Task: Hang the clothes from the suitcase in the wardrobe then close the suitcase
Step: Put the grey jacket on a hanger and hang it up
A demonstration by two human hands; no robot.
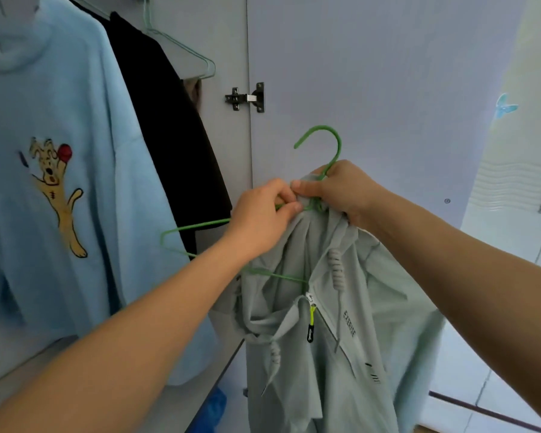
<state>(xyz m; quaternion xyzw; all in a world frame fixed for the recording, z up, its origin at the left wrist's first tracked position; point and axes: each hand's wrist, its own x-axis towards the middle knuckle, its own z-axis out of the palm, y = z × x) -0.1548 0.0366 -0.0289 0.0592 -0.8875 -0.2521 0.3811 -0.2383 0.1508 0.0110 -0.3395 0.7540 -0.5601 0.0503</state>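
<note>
A pale grey-green zip hoodie (366, 323) hangs bunched from a green wire hanger (331, 142) in front of the open wardrobe door (372, 73). My right hand (338, 189) grips the hanger's neck together with the hoodie's collar. My left hand (263, 214) pinches the fabric and the hanger's left arm just beside it. The hanger's left shoulder (175, 235) sticks out bare to the left. The hoodie's zip pull and drawstrings dangle below. The suitcase is out of view.
Inside the wardrobe on the left hang a light blue T-shirt with a cartoon dog (53, 170) and a black garment (169, 126), with an empty pale green hanger (185, 48) behind. A metal hinge (247, 97) sits on the door edge.
</note>
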